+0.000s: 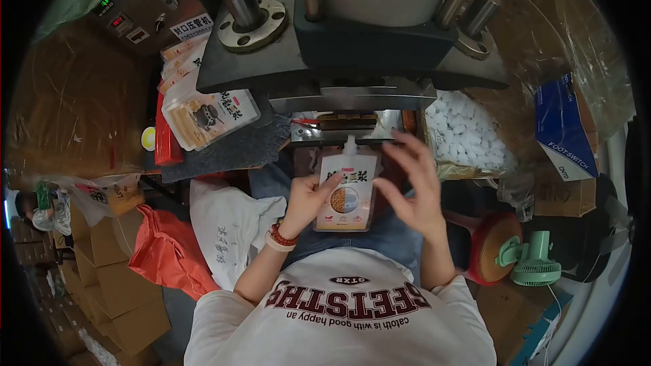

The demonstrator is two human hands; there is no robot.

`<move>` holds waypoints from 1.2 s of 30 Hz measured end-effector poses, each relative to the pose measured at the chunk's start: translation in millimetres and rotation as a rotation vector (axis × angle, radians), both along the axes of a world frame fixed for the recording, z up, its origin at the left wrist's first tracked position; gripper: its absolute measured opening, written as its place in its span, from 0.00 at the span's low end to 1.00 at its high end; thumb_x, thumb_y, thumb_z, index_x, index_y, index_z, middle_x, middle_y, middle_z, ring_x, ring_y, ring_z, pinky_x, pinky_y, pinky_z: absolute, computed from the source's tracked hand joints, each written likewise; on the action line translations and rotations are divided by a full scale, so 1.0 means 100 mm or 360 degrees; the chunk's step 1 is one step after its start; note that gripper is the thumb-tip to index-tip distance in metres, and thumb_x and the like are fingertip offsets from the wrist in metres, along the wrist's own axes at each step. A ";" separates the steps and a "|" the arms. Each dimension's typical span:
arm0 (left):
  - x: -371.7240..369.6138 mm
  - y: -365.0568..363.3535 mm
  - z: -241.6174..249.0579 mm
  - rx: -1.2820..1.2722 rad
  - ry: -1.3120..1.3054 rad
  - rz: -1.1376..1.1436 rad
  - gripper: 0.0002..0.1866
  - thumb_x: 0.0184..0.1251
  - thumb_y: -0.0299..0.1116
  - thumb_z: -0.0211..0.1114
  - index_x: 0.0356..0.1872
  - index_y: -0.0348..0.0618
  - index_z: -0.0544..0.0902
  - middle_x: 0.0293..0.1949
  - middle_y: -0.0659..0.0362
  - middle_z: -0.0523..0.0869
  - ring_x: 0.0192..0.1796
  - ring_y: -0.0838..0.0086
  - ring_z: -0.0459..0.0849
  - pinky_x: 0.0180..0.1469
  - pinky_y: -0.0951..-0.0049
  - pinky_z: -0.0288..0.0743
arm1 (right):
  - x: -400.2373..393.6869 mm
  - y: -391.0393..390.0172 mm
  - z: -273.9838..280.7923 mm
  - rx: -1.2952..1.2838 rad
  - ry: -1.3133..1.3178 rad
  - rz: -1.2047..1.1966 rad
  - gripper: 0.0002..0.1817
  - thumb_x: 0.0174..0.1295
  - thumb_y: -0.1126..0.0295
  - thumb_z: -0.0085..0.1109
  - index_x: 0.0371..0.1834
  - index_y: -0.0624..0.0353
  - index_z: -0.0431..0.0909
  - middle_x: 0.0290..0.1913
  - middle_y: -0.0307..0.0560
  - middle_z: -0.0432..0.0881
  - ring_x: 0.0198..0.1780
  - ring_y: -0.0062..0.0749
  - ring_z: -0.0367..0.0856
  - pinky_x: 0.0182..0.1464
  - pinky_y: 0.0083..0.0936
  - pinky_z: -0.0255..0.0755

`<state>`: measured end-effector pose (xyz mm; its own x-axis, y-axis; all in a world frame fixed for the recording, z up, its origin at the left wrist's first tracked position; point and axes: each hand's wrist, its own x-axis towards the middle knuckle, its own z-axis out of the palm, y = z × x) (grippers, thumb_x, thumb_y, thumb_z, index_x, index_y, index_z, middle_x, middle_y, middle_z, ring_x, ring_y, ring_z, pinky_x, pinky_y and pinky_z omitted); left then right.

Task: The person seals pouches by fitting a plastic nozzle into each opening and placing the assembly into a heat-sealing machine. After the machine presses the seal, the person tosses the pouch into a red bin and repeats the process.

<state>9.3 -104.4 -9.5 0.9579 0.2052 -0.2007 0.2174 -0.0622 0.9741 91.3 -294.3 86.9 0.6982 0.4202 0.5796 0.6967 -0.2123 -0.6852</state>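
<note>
A spouted pouch [347, 217] with a printed label and a white spout at its top stands upright in front of me, above my lap. My left hand [306, 202], with a beaded bracelet at the wrist, grips its left side, thumb across the front. My right hand [419, 193] is open beside the pouch's right edge, fingers spread and pointing up toward the machine. Just beyond the spout lies the metal sealing jaw [346, 137] of a large press [380, 44].
Similar pouches [213, 118] are piled on a grey cloth [237, 152] at the left. Small white pieces [464, 129] fill a box at the right. A control box [146, 10] stands at the back left. A blue foot-switch box [564, 125] and a green fan [537, 268] are at the right.
</note>
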 end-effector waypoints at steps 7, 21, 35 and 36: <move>0.57 0.02 0.28 -0.1126 0.0007 0.0147 0.13 0.67 0.33 0.65 0.41 0.30 0.82 0.39 0.53 0.87 0.36 0.75 0.87 0.38 0.76 0.82 | 0.64 -0.47 -0.27 -0.0543 -0.0054 -0.0795 0.11 0.59 0.75 0.60 0.45 0.62 0.79 0.46 0.50 0.80 0.38 0.42 0.79 0.42 0.31 0.73; -0.01 1.21 -0.01 0.2298 -0.0073 0.0270 0.35 0.67 0.58 0.54 0.67 0.45 0.67 0.71 0.54 0.63 0.73 0.54 0.58 0.70 0.41 0.45 | 0.76 -0.49 -0.52 -0.0794 -0.0042 -0.0790 0.11 0.59 0.76 0.57 0.45 0.63 0.79 0.45 0.52 0.78 0.46 0.53 0.76 0.49 0.39 0.71; -0.42 0.39 0.62 0.1342 -0.0825 0.0398 0.21 0.44 0.16 0.61 0.43 0.43 0.85 0.43 0.59 0.88 0.49 0.61 0.85 0.49 0.69 0.78 | -0.16 0.08 0.21 -0.0139 -0.0278 0.0149 0.16 0.50 0.86 0.58 0.44 0.66 0.79 0.40 0.51 0.79 0.43 0.45 0.78 0.42 0.30 0.76; -0.42 0.34 0.68 0.1331 -0.0832 0.0382 0.21 0.44 0.16 0.61 0.43 0.43 0.85 0.43 0.59 0.88 0.49 0.61 0.85 0.49 0.69 0.78 | -0.21 0.17 0.14 -0.0230 -0.0310 0.0222 0.17 0.48 0.86 0.58 0.44 0.67 0.79 0.41 0.51 0.79 0.42 0.45 0.78 0.42 0.30 0.76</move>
